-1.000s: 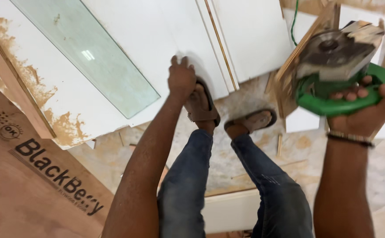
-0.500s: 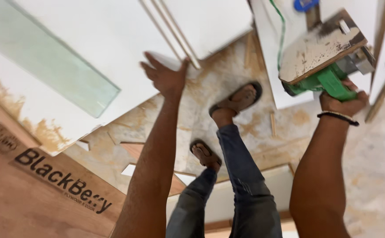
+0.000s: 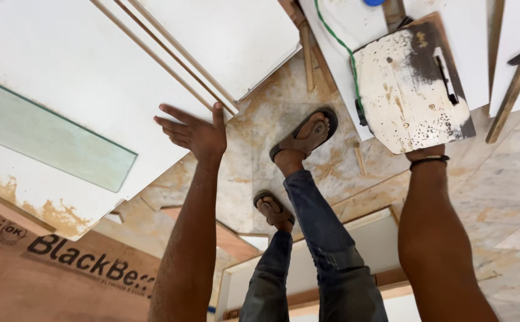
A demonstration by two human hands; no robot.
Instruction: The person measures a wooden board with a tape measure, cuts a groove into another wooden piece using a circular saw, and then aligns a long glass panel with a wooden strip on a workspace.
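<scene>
Left hand spread flat on white board; right hand hidden behind lifted saw baseplate, grip unclear; no cut visible yet.

The left hand is spread open, fingers extended, over the near edge of a large white board bearing a pale green glass strip. The right hand is hidden behind the scuffed white base plate of a power tool, a green cord trailing far. Two sandalled feet stand on the dusty floor between.
</scene>
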